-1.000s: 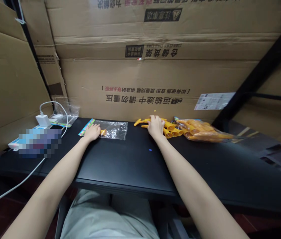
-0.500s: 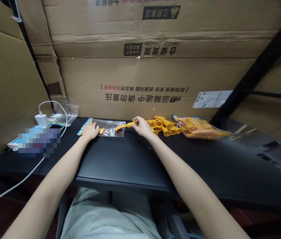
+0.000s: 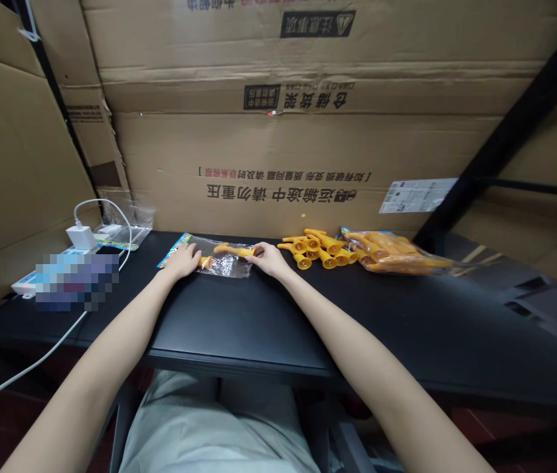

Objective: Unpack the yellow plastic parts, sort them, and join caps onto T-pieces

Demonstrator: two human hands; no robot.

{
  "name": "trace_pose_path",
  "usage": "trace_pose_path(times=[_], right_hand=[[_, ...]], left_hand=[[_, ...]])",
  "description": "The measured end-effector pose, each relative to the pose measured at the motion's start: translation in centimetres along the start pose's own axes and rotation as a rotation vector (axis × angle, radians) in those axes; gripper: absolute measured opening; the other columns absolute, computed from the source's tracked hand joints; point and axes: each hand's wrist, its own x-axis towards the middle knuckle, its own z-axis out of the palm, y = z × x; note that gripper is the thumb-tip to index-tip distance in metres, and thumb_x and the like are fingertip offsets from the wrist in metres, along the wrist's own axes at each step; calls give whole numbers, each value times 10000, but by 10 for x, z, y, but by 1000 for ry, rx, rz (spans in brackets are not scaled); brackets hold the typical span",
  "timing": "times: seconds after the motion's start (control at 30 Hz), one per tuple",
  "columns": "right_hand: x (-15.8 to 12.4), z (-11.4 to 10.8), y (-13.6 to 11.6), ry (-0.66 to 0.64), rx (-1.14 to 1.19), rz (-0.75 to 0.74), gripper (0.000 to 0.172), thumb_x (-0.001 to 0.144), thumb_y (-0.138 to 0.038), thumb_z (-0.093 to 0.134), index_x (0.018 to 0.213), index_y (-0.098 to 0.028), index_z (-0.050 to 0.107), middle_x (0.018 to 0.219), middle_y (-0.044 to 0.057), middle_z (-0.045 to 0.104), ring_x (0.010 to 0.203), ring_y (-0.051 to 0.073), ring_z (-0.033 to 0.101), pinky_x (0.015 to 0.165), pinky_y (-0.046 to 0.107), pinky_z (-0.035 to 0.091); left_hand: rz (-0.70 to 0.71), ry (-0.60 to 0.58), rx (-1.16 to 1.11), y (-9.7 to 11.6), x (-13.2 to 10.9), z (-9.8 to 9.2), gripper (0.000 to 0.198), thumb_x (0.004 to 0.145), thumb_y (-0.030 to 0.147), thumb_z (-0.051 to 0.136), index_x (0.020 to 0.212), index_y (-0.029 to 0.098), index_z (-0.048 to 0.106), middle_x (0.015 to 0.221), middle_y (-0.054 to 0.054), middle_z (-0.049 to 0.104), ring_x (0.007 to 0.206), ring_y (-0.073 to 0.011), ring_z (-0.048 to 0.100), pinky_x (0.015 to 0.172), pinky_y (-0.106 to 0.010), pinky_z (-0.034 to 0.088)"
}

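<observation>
A clear plastic bag with a colourful header lies on the black table. My left hand rests flat on it, fingers spread, partly covering a yellow plastic horn inside the bag. Between the thumb and fingers of my right hand is another yellow plastic horn, held by its wide end. Its thin end points left, over or within the right part of the bag; I cannot tell which. To the right of that hand lies a pile of several yellow horns.
A filled bag of yellow horns lies beyond the pile. On the left are a power strip with a white charger and cable, and another clear bag. Cardboard stands along the back of the black table.
My right hand has moved left with the horn, bringing it further along the bag. My left hand and the bag have shifted slightly right.
</observation>
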Motion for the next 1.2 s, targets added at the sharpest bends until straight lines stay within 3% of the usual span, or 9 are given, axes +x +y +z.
trace_pose_path(times=[0.4, 0.63, 0.83, 1.0, 1.2], right_hand=[[-7, -2, -11, -139, 60, -76, 367, 651, -235, 796, 992, -115, 734, 777, 63, 718, 736, 180, 672, 719, 289, 524], [-11, 0, -19, -43, -8, -190, 338, 679, -207, 765, 1004, -118, 732, 968, 106, 713, 828, 189, 672, 815, 312, 508], [-13, 8, -18, -177, -6, -299, 292, 735, -160, 696, 1026, -165, 723, 1060, 99, 707, 998, 224, 658, 904, 345, 485], [-11, 11, -15, -75, -81, -258, 362, 715, -47, 636, 1055, -153, 698, 1121, 118, 684, 1066, 238, 631, 951, 364, 463], [-10, 19, -11, -30, -35, -240, 288, 732, -138, 673, 1016, -177, 689, 1092, 105, 692, 1050, 238, 636, 951, 390, 466]], left_hand=[[52, -11, -9, 7, 0, 4, 587, 934, 455, 240, 1350, 92, 442, 1461, -164, 426, 1382, -239, 353, 1118, -353, 271], [151, -26, -63, 14, -3, 5, 561, 932, 488, 255, 1322, 155, 481, 1419, -122, 487, 1328, -223, 429, 1084, -335, 329], [210, -27, -122, 19, -5, 7, 539, 928, 473, 282, 1344, 195, 481, 1413, -77, 505, 1338, -215, 417, 1116, -349, 302], [243, -30, -145, 23, -6, 8, 535, 925, 455, 286, 1368, 215, 465, 1451, -49, 466, 1365, -204, 385, 1135, -343, 278], [238, -36, -127, 26, -7, 8, 570, 920, 485, 275, 1379, 193, 445, 1482, -55, 421, 1403, -200, 320, 1152, -339, 241]])
